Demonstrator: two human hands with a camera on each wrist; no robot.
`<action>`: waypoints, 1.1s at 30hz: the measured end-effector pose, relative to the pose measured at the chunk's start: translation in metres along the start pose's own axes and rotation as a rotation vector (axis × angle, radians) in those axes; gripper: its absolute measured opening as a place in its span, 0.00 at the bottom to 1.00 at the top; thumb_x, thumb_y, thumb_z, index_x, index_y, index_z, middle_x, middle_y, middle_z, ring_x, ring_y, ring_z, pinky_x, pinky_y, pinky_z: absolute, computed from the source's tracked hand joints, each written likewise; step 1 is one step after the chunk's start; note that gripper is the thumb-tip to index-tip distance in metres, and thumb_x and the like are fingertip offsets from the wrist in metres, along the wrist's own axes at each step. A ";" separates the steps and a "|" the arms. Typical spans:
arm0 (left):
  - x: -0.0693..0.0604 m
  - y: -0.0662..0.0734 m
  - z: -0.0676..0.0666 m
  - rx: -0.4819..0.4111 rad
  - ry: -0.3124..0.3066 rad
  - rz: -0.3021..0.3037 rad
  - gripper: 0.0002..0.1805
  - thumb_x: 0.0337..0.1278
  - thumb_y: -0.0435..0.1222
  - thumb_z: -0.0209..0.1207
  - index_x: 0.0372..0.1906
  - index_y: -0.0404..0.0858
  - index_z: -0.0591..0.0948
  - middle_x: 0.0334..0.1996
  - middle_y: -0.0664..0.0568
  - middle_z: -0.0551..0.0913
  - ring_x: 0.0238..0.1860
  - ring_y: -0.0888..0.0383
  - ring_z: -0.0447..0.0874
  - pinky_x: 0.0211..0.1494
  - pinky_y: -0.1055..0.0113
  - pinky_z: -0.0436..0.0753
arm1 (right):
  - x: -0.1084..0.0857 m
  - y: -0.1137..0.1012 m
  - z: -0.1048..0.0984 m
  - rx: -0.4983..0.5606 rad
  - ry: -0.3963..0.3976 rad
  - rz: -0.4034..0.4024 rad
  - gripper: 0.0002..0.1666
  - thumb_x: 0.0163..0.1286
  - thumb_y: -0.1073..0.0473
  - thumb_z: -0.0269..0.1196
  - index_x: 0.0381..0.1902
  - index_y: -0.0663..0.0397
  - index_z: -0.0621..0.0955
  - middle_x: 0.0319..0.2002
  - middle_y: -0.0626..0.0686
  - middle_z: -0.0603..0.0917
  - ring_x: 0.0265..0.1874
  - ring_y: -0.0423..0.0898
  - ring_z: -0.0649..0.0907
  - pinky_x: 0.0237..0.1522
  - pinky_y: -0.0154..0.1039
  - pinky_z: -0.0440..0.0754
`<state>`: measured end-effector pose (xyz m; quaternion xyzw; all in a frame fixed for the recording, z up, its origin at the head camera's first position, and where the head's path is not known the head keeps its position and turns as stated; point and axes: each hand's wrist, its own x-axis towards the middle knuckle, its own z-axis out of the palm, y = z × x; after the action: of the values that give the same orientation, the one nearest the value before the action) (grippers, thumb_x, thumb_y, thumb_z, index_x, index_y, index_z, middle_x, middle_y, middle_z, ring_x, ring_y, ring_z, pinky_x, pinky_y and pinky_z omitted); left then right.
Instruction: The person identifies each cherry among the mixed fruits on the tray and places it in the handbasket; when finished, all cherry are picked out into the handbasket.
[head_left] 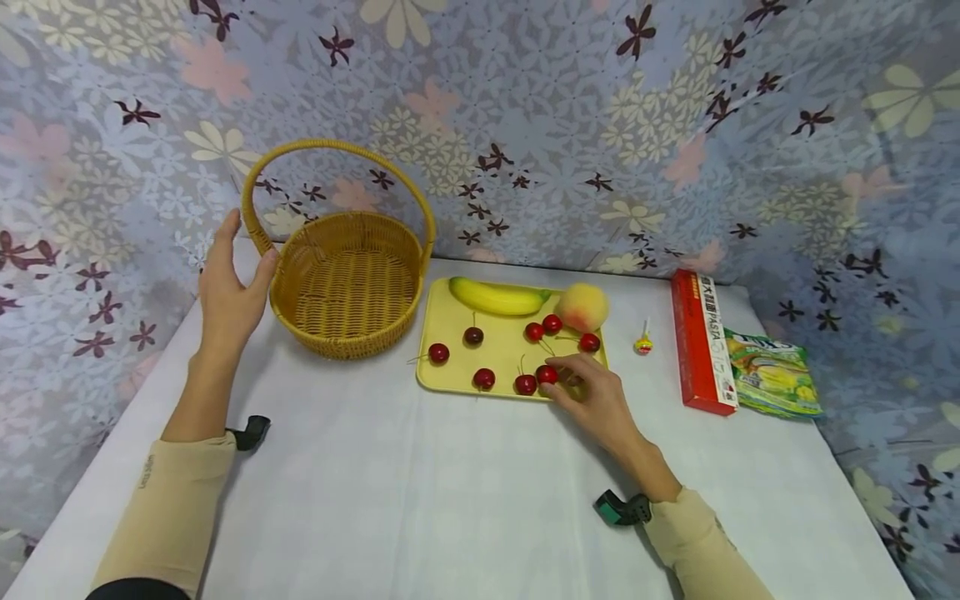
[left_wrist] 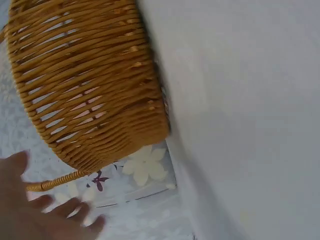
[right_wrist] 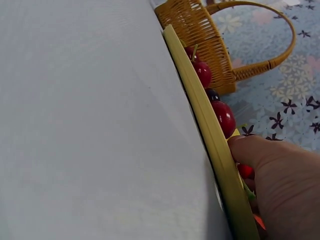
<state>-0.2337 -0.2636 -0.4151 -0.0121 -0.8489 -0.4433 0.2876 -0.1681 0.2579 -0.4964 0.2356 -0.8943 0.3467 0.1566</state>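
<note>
My left hand [head_left: 234,296] is beside a woven basket [head_left: 348,342] with a tall handle, thumb and fingers spread around the handle's left base. In the left wrist view that hand [left_wrist: 45,210] looks blurred, and whether it touches the handle I cannot tell. Over the front right of a yellow tray [head_left: 457,379], my right hand [head_left: 596,396] pinches a red cherry [head_left: 547,375] between thumb and fingers. Several other cherries [head_left: 483,379] lie on the tray, along with a banana [head_left: 498,297] and a peach [head_left: 583,307]. From the right wrist, the thumb partly covers the cherries behind it.
To the tray's right lies a small lollipop [head_left: 643,343]. Farther right are a red pasta box [head_left: 701,342] and a green-yellow packet [head_left: 772,375]. A white cloth covers the table [head_left: 420,500], and a flowered curtain [head_left: 525,125] hangs behind it.
</note>
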 end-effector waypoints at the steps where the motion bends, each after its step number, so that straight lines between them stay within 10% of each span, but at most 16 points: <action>1: -0.001 -0.004 0.000 -0.027 -0.054 -0.054 0.40 0.76 0.48 0.58 0.85 0.49 0.57 0.82 0.47 0.62 0.83 0.49 0.56 0.84 0.46 0.52 | 0.000 0.000 0.000 0.001 -0.004 0.001 0.22 0.62 0.60 0.78 0.55 0.55 0.87 0.44 0.49 0.88 0.39 0.44 0.86 0.42 0.40 0.85; 8: 0.000 -0.028 0.006 -0.423 -0.341 -0.356 0.43 0.80 0.50 0.52 0.87 0.48 0.44 0.86 0.40 0.44 0.86 0.46 0.43 0.86 0.48 0.42 | 0.003 -0.001 0.000 -0.004 -0.005 -0.012 0.23 0.62 0.60 0.78 0.55 0.54 0.87 0.44 0.49 0.88 0.39 0.44 0.86 0.42 0.42 0.86; 18: -0.010 -0.037 0.028 -0.762 -0.356 -0.630 0.37 0.82 0.42 0.50 0.86 0.56 0.49 0.87 0.53 0.46 0.86 0.54 0.43 0.86 0.60 0.42 | 0.001 -0.002 0.001 0.002 -0.030 0.027 0.22 0.64 0.59 0.77 0.55 0.53 0.87 0.45 0.48 0.88 0.40 0.44 0.87 0.44 0.43 0.87; 33: -0.019 -0.040 0.037 -0.824 -0.320 -0.551 0.38 0.78 0.33 0.42 0.86 0.59 0.50 0.85 0.53 0.48 0.83 0.56 0.45 0.84 0.63 0.45 | 0.000 -0.007 -0.002 -0.013 0.006 0.044 0.22 0.63 0.60 0.77 0.55 0.54 0.87 0.44 0.48 0.89 0.39 0.44 0.87 0.43 0.42 0.87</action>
<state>-0.2463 -0.2552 -0.4704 0.0318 -0.6089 -0.7926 -0.0019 -0.1645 0.2553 -0.4911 0.2135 -0.9011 0.3449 0.1534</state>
